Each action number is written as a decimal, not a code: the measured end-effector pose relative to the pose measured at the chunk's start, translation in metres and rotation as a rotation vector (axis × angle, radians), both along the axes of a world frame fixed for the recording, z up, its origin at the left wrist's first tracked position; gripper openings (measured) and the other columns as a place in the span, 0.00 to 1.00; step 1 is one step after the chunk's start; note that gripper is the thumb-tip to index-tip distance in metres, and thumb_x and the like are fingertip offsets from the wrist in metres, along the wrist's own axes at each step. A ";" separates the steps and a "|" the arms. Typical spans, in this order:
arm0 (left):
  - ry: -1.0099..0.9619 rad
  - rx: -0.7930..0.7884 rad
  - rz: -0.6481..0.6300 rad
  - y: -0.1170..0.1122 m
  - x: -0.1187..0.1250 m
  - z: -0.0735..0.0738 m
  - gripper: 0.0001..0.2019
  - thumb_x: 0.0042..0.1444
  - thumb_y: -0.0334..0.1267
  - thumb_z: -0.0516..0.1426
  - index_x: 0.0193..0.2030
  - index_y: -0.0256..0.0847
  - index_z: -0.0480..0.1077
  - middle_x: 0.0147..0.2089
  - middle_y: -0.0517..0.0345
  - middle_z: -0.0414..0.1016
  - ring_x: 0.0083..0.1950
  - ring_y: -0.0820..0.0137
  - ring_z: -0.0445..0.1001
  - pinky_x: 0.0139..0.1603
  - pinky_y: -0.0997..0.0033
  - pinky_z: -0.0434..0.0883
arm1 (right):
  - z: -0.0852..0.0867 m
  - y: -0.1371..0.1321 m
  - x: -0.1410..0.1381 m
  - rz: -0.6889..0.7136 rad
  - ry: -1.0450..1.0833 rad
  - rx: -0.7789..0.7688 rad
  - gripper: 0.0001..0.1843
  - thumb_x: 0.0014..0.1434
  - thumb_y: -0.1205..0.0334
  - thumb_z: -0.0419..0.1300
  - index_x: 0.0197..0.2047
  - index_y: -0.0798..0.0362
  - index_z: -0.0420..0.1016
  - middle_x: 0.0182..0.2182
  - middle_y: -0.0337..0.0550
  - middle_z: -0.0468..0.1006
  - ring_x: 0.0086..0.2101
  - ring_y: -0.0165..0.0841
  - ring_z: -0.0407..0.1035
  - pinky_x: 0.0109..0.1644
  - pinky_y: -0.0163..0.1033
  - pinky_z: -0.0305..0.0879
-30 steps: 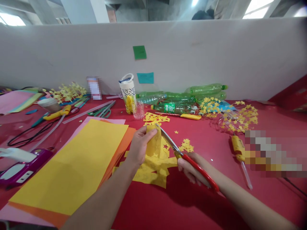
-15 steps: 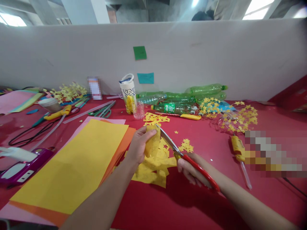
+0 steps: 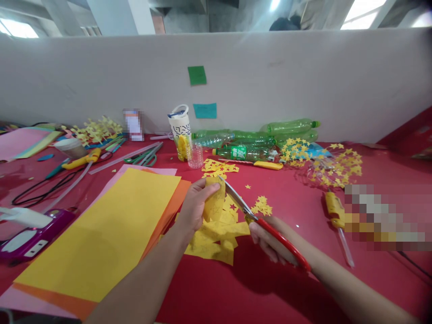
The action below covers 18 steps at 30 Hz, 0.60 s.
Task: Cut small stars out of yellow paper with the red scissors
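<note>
My left hand point(image 3: 195, 208) pinches a folded piece of yellow paper point(image 3: 216, 203) and holds it upright above the red table point(image 3: 216, 288). My right hand point(image 3: 270, 240) grips red-handled scissors point(image 3: 259, 220), whose metal blades reach up to the top edge of the held paper. Under the hands lies a pile of yellow paper offcuts point(image 3: 214, 240) with star-shaped holes. A few small cut yellow stars point(image 3: 263, 206) lie just right of the blades.
Large yellow, orange and pink sheets point(image 3: 101, 234) lie at left. Green plastic bottles point(image 3: 263, 137), a white cup point(image 3: 180, 130), a small clear cup point(image 3: 195, 156), green scissors point(image 3: 143, 156), glue guns point(image 3: 335, 209) point(image 3: 83, 159), many yellow stars point(image 3: 337, 166) and a grey partition wall point(image 3: 270, 81) fill the back.
The held yellow paper has turned and dropped slightly in my left hand, and the scissors have shifted a little with it. Everything else is unmoved.
</note>
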State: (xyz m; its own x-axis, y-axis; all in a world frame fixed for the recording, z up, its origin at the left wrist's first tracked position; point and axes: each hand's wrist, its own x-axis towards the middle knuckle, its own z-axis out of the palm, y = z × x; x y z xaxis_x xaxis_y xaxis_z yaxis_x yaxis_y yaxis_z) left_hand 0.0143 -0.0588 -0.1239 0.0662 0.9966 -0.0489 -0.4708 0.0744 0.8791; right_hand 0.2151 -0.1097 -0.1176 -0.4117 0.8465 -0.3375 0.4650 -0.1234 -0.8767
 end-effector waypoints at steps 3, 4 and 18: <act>-0.002 -0.001 -0.005 0.000 0.000 0.001 0.03 0.49 0.35 0.61 0.31 0.40 0.74 0.26 0.59 0.77 0.25 0.71 0.74 0.29 0.71 0.72 | -0.002 0.001 0.001 0.023 -0.005 -0.016 0.25 0.58 0.37 0.49 0.26 0.52 0.63 0.08 0.29 0.61 0.09 0.22 0.51 0.12 0.26 0.49; -0.001 -0.002 -0.007 0.000 -0.001 0.002 0.02 0.49 0.35 0.61 0.31 0.40 0.74 0.25 0.59 0.77 0.25 0.72 0.74 0.29 0.71 0.72 | -0.002 0.001 0.002 0.031 -0.004 -0.011 0.25 0.58 0.37 0.50 0.25 0.52 0.63 0.08 0.29 0.61 0.09 0.22 0.52 0.12 0.26 0.49; 0.015 -0.020 -0.029 0.002 -0.006 0.005 0.02 0.47 0.34 0.62 0.29 0.39 0.75 0.24 0.60 0.75 0.24 0.75 0.73 0.27 0.76 0.72 | 0.006 0.000 0.000 0.004 -0.059 -0.015 0.28 0.55 0.33 0.50 0.24 0.52 0.63 0.07 0.29 0.60 0.09 0.21 0.51 0.10 0.24 0.47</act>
